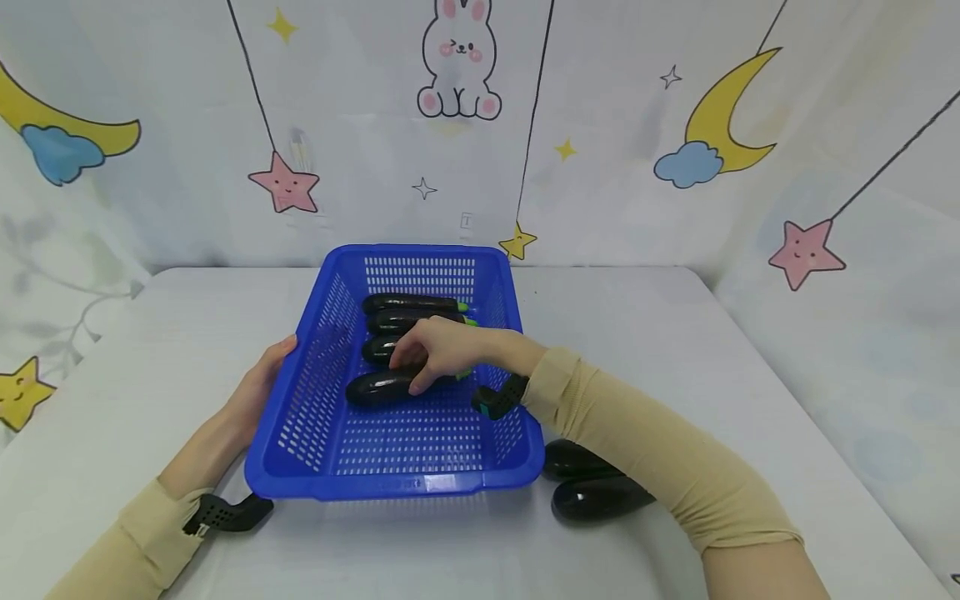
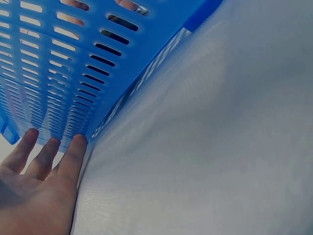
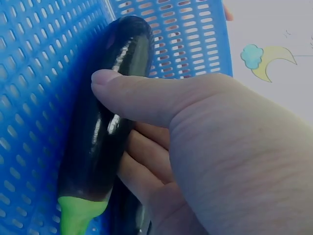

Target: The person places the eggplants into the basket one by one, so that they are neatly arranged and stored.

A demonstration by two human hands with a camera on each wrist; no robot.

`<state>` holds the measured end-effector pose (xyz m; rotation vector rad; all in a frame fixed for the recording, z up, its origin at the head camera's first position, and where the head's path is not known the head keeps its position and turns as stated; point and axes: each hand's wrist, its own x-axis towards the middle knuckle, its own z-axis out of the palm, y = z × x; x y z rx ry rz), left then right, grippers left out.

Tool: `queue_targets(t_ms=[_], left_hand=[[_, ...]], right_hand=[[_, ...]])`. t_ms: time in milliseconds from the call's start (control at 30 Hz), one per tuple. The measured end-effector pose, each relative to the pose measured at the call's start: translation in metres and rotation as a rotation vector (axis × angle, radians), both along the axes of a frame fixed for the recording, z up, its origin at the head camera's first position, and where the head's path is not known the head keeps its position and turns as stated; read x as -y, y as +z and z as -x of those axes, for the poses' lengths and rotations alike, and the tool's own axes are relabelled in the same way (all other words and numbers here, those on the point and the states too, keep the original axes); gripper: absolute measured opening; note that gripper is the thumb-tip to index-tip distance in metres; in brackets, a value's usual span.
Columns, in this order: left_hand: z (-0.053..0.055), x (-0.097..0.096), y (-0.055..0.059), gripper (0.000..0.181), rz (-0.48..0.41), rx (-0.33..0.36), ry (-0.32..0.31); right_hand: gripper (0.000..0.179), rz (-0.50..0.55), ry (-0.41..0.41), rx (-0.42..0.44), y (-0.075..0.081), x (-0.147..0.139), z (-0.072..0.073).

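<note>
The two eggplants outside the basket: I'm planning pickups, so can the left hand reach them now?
Probably not directly: the left hand is at the left side of the blue basket, which is between it and the two eggplants; the right sleeve also passes over their ends.

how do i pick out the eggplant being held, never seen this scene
On the white table, find the blue basket. Inside, four dark eggplants lie one behind another. Yours is the frontmost eggplant, closest to the basket's near rim and the only one the right hand pinches between thumb and fingers.
</note>
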<state>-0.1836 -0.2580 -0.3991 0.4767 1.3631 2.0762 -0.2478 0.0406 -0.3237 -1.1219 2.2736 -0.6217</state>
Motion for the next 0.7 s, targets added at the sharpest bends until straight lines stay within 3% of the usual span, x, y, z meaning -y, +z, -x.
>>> queue_targets(t_ms=[233,533,700], left_hand=[[0.0005,0.0006,-0.0013,0.047,0.012,-0.009,0.010],[0.0002,0.0007,-0.0015,0.050,0.095,-0.034,0.052],[0.0007,0.0005,-0.0019,0.050,0.082,-0.030,0.044]], right_hand=[[0.040,0.015,-0.002,-0.002,0.0027,-0.0005,-0.0013],[0.036,0.091,-0.014,0.059,0.0005,-0.0023,0.0008],[0.033,0.128,-0.011,0.083,-0.0011,-0.0032,0.0024]])
